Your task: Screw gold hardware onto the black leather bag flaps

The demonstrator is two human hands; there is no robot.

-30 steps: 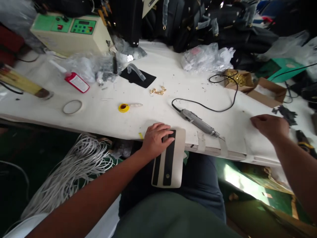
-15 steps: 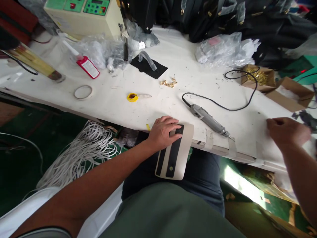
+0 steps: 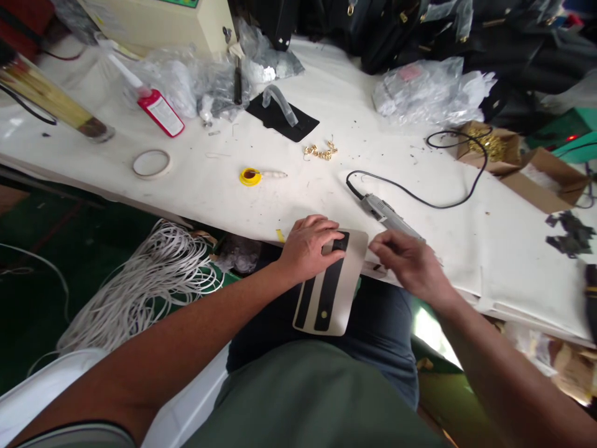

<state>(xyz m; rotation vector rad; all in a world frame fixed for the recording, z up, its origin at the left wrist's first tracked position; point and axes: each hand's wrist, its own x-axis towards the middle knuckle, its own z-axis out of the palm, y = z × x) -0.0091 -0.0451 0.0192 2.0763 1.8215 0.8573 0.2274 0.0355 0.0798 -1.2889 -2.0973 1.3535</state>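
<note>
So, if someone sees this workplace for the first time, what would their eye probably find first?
Probably the pale panel with black strips, overhanging the white table's front edge, with the left hand on it and the right hand beside it. Then perhaps the tangled white cords below the table, at left, and the red bottle on the table's left part.

L hand (image 3: 308, 250) palm-down on beige panel (image 3: 351, 280), upper L; fingers extended, ltly bent, thumb apart | L forearm (image 3: 209, 311) slants in fr panel's lower L | R hand (image 3: 408, 262) just R of panel top; fingers curled, thumb nr index, any hold unclear | R forearm (image 3: 489, 351) fr panel's lower R | torso (image 3: 308, 398) below panel, thighs (image 3: 387, 336) under it
</note>
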